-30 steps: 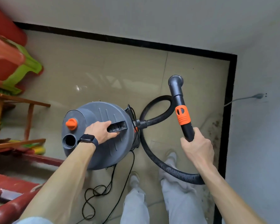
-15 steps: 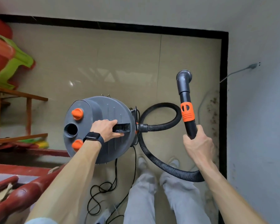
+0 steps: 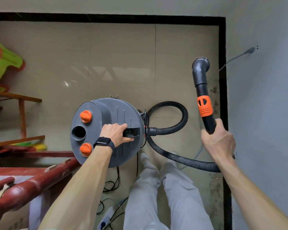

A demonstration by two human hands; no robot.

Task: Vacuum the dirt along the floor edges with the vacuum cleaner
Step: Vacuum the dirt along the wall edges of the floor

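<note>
The grey drum vacuum cleaner (image 3: 120,117) with orange caps hangs lifted above the beige floor. My left hand (image 3: 114,134) grips its black top handle. My right hand (image 3: 219,141) grips the black wand (image 3: 204,100) with an orange collar; its grey elbow nozzle (image 3: 200,66) is held up near the right wall. The ribbed black hose (image 3: 171,155) loops from the drum to the wand. Dark dirt specks (image 3: 214,95) lie along the floor's right edge beside the black skirting (image 3: 223,80).
Red wooden furniture (image 3: 23,185) and a wooden frame (image 3: 22,117) crowd the left, with green and orange plastic stools (image 3: 5,63) behind. Black power cable (image 3: 113,185) and a power strip (image 3: 106,219) lie by my feet. A grey cord (image 3: 236,58) hangs on the right wall.
The view shifted toward the right wall. The drum turned so both orange caps show. The wand moved right, closer to the dirty edge. Both grips are unchanged.
</note>
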